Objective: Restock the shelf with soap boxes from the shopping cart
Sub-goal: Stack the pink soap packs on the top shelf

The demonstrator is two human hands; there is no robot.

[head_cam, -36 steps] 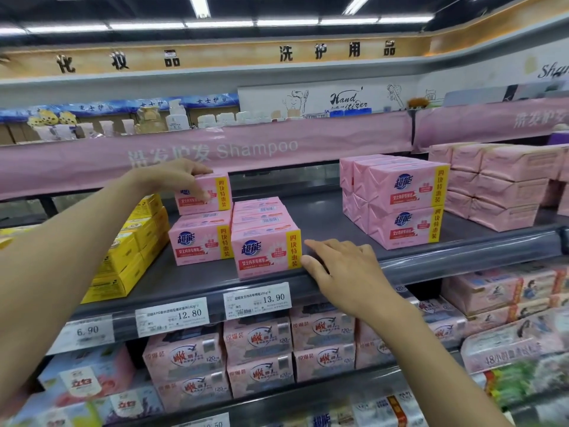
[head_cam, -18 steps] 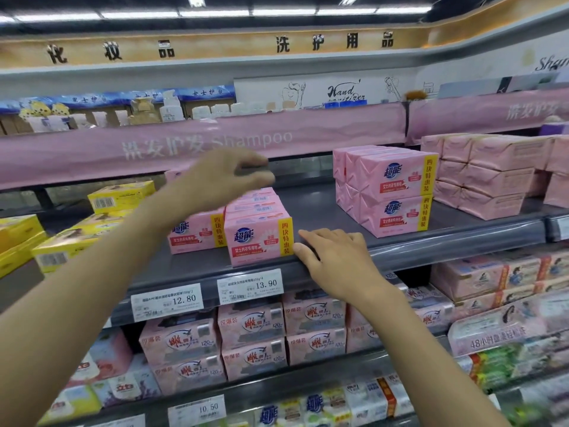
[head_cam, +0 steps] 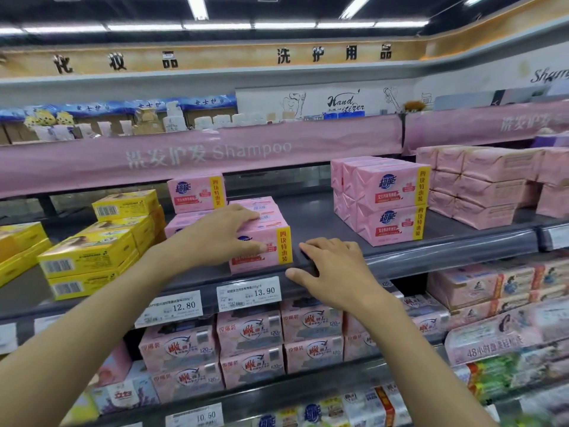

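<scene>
Left hand (head_cam: 221, 232) spread over the front soap box (head_cam: 261, 245), fingers (head_cam: 246, 215) draped across its top and front face, thumb low on the label. Looks like a squaring-up press rather than a lift: box sitting flat at the lip of the shelf (head_cam: 446, 245), just above the 13.90 price tag (head_cam: 248, 293), label facing out for shoppers. More pink boxes directly behind it, one stacked higher (head_cam: 197, 192) behind and to its left, presumably building the facing row by row. Right hand (head_cam: 332, 269) just right of that front box, fingers loosely open and holding nothing, resting on the shelf edge, likely bracing. Two-high pink stack (head_cam: 391, 204) well to the right of the front box, bare shelf between, so room left to fill. Yellow boxes (head_cam: 89, 257) to its left. Shopping cart out of sight.
</scene>
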